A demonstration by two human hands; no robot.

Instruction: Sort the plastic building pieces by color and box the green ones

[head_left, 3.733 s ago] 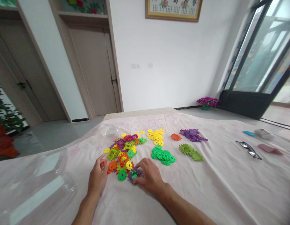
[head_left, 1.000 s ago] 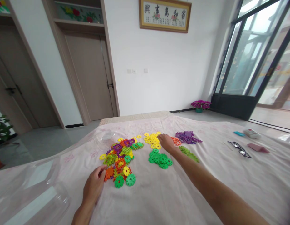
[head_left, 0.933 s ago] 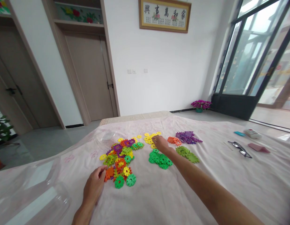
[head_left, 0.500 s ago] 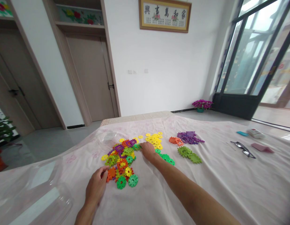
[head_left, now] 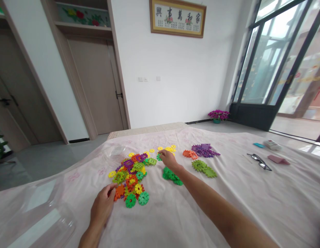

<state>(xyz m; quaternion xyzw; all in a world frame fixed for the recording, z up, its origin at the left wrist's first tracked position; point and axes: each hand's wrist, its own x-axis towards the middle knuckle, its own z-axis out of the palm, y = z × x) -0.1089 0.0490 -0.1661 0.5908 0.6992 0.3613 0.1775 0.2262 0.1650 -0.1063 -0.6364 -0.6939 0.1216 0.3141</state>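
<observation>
My right hand (head_left: pixel 168 160) pinches a green flower-shaped plastic disc (head_left: pixel 159 157) above the cloth, between the mixed pile and the yellow discs (head_left: pixel 171 148). My left hand (head_left: pixel 103 199) lies at the near left edge of the mixed pile, its thumb and fingertips closed against the edge of an orange notched building piece (head_left: pixel 120 191). Purple, orange, yellow and green interlocking pieces overlap in that mixed pile (head_left: pixel 131 181). Partly behind my right wrist sits a heap of green discs (head_left: pixel 171 175). Light green square pieces (head_left: pixel 204 168) lie to its right.
Purple pieces (head_left: pixel 205 150) and orange pieces (head_left: pixel 190 154) form groups at the back right. Glasses (head_left: pixel 259 162), a pink cloth (head_left: pixel 278 159) and a white packet (head_left: pixel 272 145) lie farther right. Clear plastic containers (head_left: pixel 56 224) stand at the left on the pale tablecloth (head_left: pixel 160 220).
My right hand has moved from the mixed pile's right edge toward the yellow discs, now with a green disc in its fingers. My left hand stays by the orange piece. The view has shifted slightly.
</observation>
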